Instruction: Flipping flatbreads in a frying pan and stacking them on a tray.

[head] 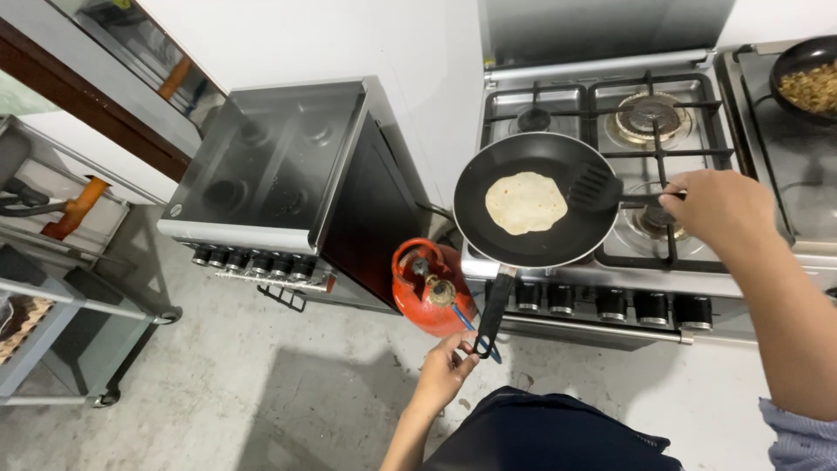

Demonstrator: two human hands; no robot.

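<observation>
- The left hand (449, 366) has its grip closed on the very end of the frying pan (534, 201)'s long handle (493, 310); held that far out, the pan could tip or twist off the stove (610, 113)'s front-left burner.
- The flatbread (525, 202) lies flat near the pan's middle; a tilt could slide it to the pan's rim.
- The right hand (719, 205), right of the pan, has its grip closed around the black slotted spatula (597, 187), whose blade rests at the flatbread's right edge. A hard push might fold or tear the flatbread.
- The red gas cylinder (432, 288) stands just below the pan; a dropped pan could hit it.
</observation>
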